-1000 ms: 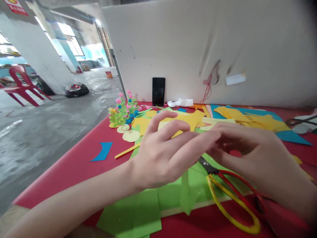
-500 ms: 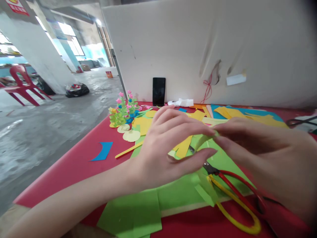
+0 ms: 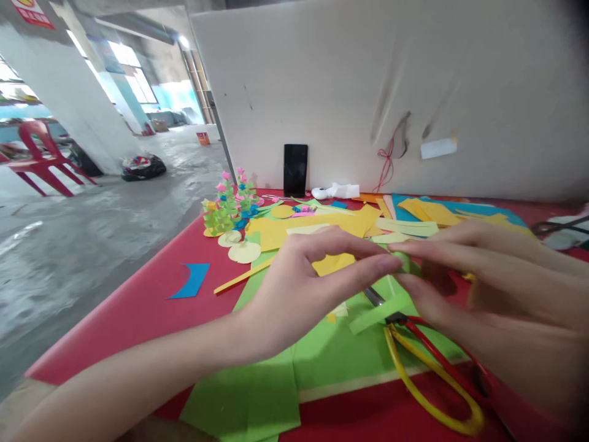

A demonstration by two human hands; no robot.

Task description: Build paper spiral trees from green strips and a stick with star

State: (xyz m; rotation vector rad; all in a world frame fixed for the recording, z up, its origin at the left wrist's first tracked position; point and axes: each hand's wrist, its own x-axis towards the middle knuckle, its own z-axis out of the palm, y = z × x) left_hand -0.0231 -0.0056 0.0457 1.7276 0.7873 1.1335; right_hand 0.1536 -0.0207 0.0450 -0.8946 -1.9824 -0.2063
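My left hand (image 3: 299, 288) and my right hand (image 3: 488, 288) meet fingertip to fingertip above the red table (image 3: 138, 307). Both pinch a small strip of green paper (image 3: 405, 261) between them. A loose end of the green strip (image 3: 380, 312) hangs down just below the fingers. Under the hands lie green paper sheets (image 3: 322, 356) and a pair of scissors (image 3: 427, 368) with red and yellow handles, blades pointing toward my left hand.
Yellow, blue and orange paper scraps (image 3: 414, 218) cover the back of the table. Small green paper trees with pink stars (image 3: 227, 205) stand at the back left. A black phone (image 3: 294, 169) leans on the white board. A blue scrap (image 3: 191, 280) lies on the left.
The hands have come closer and lower, rolling the green strip tighter between the fingertips. The strip's hanging end has shifted up from beside the scissors.
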